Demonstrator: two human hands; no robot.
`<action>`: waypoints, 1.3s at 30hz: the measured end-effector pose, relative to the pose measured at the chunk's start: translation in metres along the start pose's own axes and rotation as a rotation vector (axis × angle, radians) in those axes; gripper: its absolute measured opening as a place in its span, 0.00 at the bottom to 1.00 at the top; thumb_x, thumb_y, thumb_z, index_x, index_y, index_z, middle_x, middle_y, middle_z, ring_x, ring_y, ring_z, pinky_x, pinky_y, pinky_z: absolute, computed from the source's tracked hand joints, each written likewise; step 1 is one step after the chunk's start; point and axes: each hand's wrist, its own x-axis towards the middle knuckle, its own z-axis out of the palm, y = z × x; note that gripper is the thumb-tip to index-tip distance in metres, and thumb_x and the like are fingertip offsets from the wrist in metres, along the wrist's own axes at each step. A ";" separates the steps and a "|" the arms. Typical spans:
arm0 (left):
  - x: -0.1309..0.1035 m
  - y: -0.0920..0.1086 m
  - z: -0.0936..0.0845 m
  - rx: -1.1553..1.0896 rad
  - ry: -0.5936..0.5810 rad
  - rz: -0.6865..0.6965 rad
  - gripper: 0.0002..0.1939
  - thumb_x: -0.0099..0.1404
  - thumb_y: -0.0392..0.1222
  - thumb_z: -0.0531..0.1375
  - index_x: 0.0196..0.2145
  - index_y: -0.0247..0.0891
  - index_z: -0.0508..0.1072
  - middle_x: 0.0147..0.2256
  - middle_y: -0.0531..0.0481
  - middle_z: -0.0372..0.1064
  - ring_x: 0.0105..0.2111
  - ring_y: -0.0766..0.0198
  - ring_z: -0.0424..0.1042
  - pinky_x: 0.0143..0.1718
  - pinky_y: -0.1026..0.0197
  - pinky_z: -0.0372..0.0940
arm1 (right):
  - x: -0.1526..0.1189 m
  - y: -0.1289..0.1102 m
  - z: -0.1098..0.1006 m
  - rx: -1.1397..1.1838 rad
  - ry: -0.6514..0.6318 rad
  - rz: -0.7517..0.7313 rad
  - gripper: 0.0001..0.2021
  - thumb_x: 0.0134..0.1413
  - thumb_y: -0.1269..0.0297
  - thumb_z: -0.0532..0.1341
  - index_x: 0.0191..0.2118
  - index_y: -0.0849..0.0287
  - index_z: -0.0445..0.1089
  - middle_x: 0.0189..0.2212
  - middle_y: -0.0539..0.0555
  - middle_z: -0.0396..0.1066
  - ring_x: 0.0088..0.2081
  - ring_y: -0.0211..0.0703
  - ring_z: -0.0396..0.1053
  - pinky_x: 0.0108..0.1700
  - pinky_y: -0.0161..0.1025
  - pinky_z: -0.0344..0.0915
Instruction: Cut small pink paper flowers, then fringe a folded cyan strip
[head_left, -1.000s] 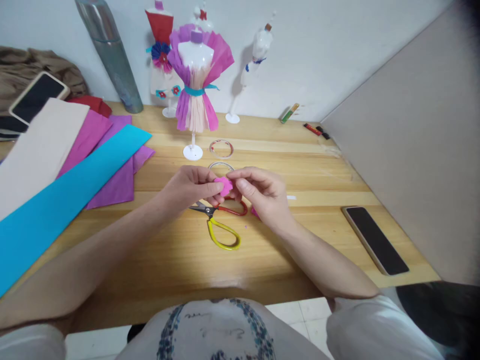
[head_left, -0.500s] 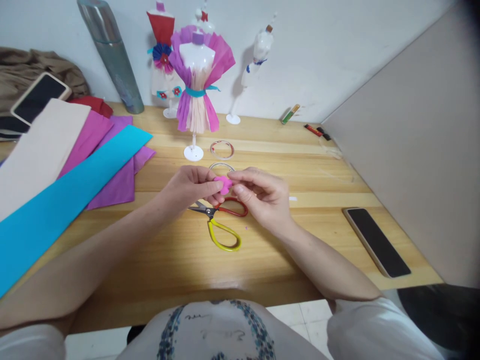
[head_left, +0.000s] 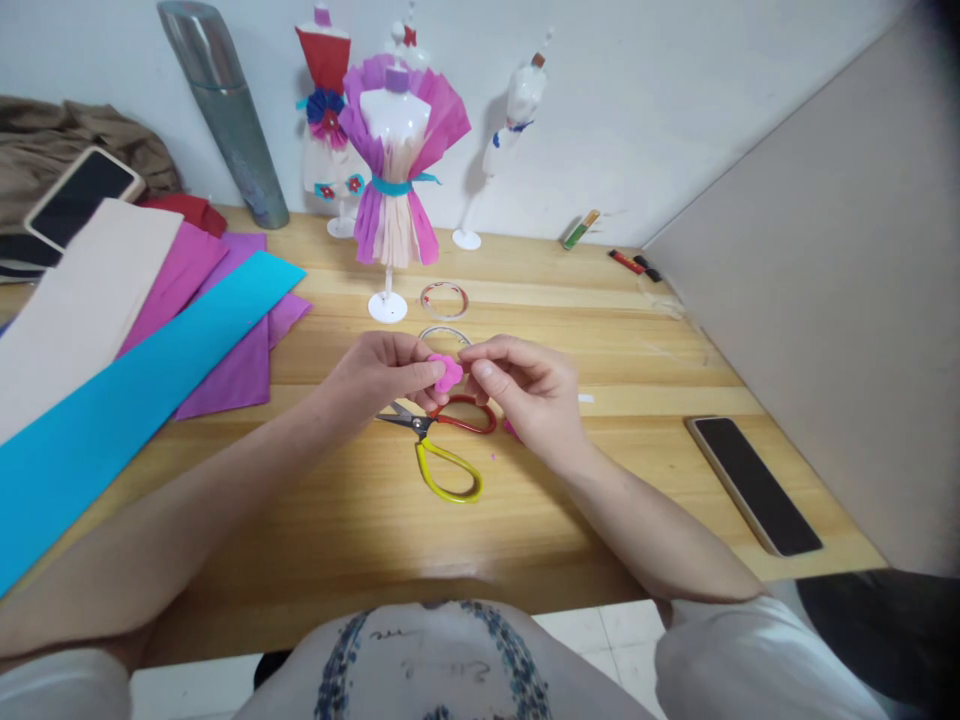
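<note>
Fingers of the left hand (head_left: 390,370) pinch the pink flower (head_left: 450,374), now showing rounder petals; the right hand (head_left: 534,395), thumb and forefinger parted, hovers beside it, handling ongoing.

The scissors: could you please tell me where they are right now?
In the head view, the scissors lie on the table slightly left of centre, below the left hand and the pink piece it holds.

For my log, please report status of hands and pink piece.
Left hand pinches pink piece. Right hand close beside it, contact unclear. Scissors nearby, on table.
</note>
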 end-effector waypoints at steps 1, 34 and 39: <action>0.000 0.000 0.000 0.015 0.006 0.000 0.07 0.59 0.38 0.67 0.24 0.36 0.78 0.24 0.52 0.78 0.23 0.69 0.74 0.28 0.67 0.70 | 0.000 0.000 0.000 0.029 -0.010 0.044 0.07 0.58 0.59 0.68 0.35 0.56 0.80 0.30 0.52 0.80 0.27 0.39 0.73 0.30 0.38 0.71; 0.002 0.000 0.002 -0.049 0.014 -0.093 0.07 0.59 0.37 0.69 0.25 0.33 0.79 0.22 0.50 0.76 0.22 0.69 0.74 0.29 0.67 0.71 | 0.000 0.006 0.001 0.034 -0.057 0.005 0.04 0.57 0.64 0.69 0.37 0.57 0.79 0.30 0.52 0.78 0.28 0.38 0.72 0.33 0.38 0.70; 0.002 0.003 0.003 0.000 0.029 -0.092 0.08 0.58 0.38 0.69 0.24 0.34 0.79 0.21 0.50 0.76 0.23 0.68 0.75 0.29 0.66 0.73 | 0.001 0.006 0.000 -0.136 -0.050 -0.092 0.05 0.60 0.63 0.66 0.37 0.57 0.80 0.30 0.54 0.78 0.30 0.41 0.73 0.33 0.39 0.69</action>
